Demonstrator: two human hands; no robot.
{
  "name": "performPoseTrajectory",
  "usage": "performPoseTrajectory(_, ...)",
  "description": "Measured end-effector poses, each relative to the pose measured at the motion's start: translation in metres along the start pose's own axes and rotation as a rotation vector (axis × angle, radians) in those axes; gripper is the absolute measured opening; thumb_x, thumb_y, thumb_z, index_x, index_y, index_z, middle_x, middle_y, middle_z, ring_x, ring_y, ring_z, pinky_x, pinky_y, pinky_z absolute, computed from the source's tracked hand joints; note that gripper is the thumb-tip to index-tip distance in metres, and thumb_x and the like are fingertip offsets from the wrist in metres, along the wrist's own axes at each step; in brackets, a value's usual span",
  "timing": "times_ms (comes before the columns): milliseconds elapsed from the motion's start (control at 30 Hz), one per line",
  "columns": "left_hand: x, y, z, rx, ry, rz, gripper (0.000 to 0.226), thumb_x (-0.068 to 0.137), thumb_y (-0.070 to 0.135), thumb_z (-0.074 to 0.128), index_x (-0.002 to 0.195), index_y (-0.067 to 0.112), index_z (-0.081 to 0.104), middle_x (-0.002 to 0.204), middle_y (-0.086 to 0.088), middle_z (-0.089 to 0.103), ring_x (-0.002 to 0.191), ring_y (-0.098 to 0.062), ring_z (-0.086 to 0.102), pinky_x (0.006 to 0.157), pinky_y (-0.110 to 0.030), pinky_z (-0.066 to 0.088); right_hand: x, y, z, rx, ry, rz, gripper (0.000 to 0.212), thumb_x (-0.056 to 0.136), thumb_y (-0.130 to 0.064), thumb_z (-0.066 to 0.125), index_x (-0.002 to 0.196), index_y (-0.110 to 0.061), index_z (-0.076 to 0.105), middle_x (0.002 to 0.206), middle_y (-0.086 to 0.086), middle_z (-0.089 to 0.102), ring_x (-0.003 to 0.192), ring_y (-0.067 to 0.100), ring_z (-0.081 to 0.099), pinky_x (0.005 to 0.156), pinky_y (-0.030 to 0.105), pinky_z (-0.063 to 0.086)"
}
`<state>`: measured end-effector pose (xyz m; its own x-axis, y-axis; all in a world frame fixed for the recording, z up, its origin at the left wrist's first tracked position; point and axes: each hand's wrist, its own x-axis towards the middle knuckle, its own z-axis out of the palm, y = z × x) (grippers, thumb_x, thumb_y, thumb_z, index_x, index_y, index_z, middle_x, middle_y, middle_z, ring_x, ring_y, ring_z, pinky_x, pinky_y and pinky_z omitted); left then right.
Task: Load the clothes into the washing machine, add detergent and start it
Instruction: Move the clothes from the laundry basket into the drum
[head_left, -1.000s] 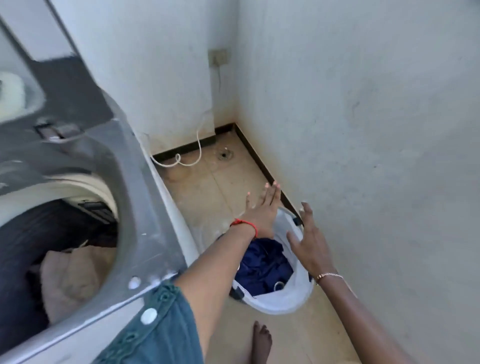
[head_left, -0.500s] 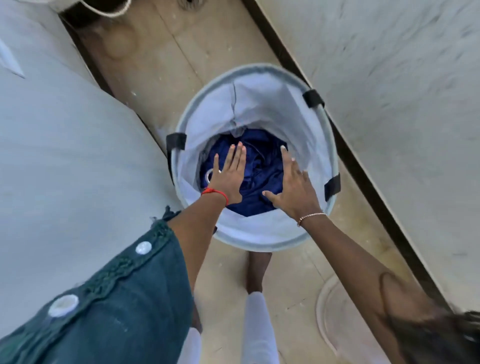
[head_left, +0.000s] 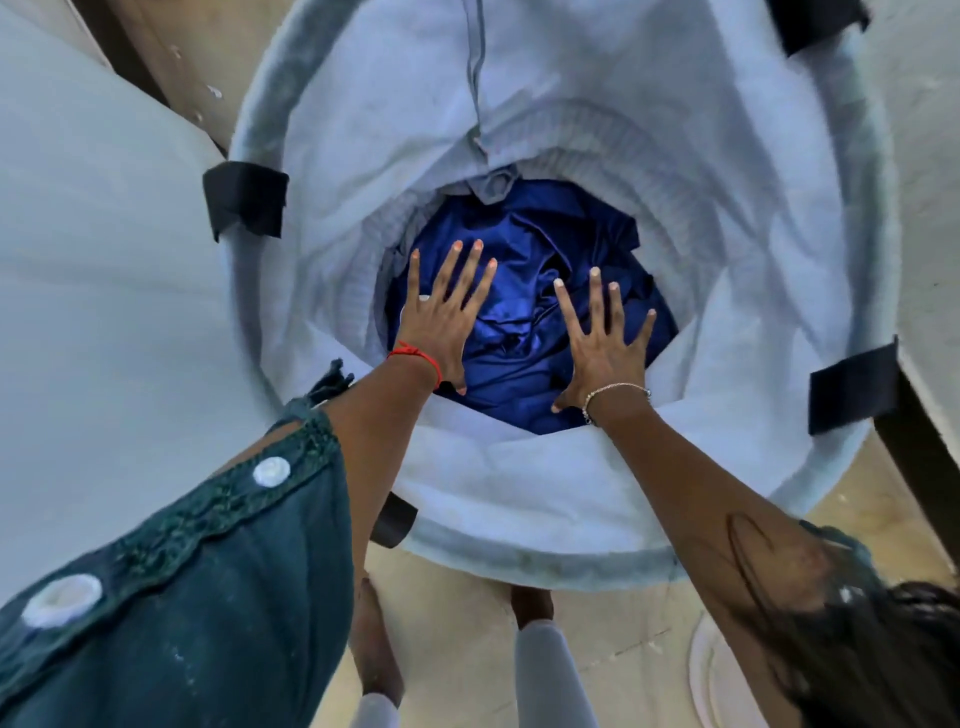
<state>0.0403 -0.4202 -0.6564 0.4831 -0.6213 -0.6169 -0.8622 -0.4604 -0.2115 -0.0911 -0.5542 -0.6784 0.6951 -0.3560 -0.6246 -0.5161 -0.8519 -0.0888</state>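
Note:
A round white fabric laundry basket (head_left: 545, 104) with black strap tabs stands on the floor right below me. Crumpled dark blue cloth (head_left: 530, 265) lies at its bottom. Both my hands are deep inside the basket, just over the cloth. My left hand (head_left: 441, 317), with a red thread at the wrist, has its fingers spread over the left part of the cloth. My right hand (head_left: 602, 343), with a thin chain bracelet, is spread over the right part. Neither hand has closed on the fabric. The washing machine's white side (head_left: 104, 291) fills the left of the view.
A white wall (head_left: 930, 156) runs close along the basket's right side, with a dark skirting strip (head_left: 914, 457). My bare feet (head_left: 374, 649) stand on beige floor tiles below the basket. A pale round object (head_left: 711, 680) lies on the floor at the lower right.
I have bent down over the basket, so the machine's drum has left the view. Both hands have gone from above the rim down inside, onto the blue cloth.

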Motion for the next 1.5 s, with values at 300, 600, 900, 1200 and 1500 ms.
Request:
performPoseTrajectory(300, 0.032, 0.008, 0.016, -0.016, 0.069, -0.009, 0.150, 0.044, 0.065, 0.079, 0.142, 0.023, -0.026, 0.155, -0.010, -0.024, 0.141, -0.038, -0.018, 0.102, -0.073, -0.003, 0.031, 0.003, 0.015, 0.027, -0.010, 0.026, 0.151, 0.042, -0.048, 0.088, 0.136, -0.041, -0.030, 0.152, 0.007, -0.031, 0.141, 0.036, -0.020, 0.098, 0.077, 0.007)
performPoseTrajectory(600, 0.050, 0.012, 0.039, -0.140, 0.074, 0.057, 0.127, 0.068, 0.044, 0.077, 0.143, 0.026, -0.025, 0.154, -0.010, -0.025, 0.140, -0.041, -0.021, 0.099, -0.078, 0.005, 0.048, 0.003, 0.034, 0.006, 0.024, 0.017, 0.125, 0.072, -0.019, 0.077, 0.138, -0.042, -0.026, 0.153, 0.003, -0.027, 0.141, 0.040, -0.016, 0.095, 0.079, 0.010)
performPoseTrajectory(900, 0.051, 0.029, 0.054, -0.140, 0.132, 0.111, 0.095, 0.081, -0.019, 0.038, 0.144, 0.020, -0.022, 0.155, -0.013, -0.021, 0.139, -0.046, -0.017, 0.099, -0.076, 0.012, 0.063, 0.010, 0.035, -0.037, -0.020, -0.071, 0.074, 0.096, 0.000, 0.033, 0.144, -0.041, -0.006, 0.157, 0.009, 0.010, 0.136, 0.053, 0.013, 0.092, 0.077, 0.028)
performPoseTrajectory(1200, 0.009, 0.022, -0.001, -0.199, 0.144, 0.098, 0.081, 0.090, -0.013, 0.034, 0.146, 0.016, -0.017, 0.157, -0.005, -0.019, 0.139, -0.049, -0.014, 0.100, -0.075, 0.016, 0.022, 0.005, -0.010, -0.026, -0.043, -0.005, 0.057, 0.100, -0.008, 0.024, 0.146, -0.037, 0.008, 0.153, 0.006, 0.026, 0.134, 0.054, 0.017, 0.092, 0.070, 0.038)
performPoseTrajectory(1500, -0.071, -0.010, -0.114, -0.264, 0.302, 0.060, 0.082, 0.095, 0.017, 0.042, 0.139, 0.019, -0.026, 0.154, 0.000, -0.024, 0.140, -0.045, -0.013, 0.103, -0.075, 0.012, -0.086, -0.020, -0.134, -0.018, 0.088, 0.061, 0.054, 0.099, -0.009, 0.022, 0.147, -0.029, 0.012, 0.152, 0.009, 0.027, 0.136, 0.053, 0.013, 0.096, 0.067, 0.036)
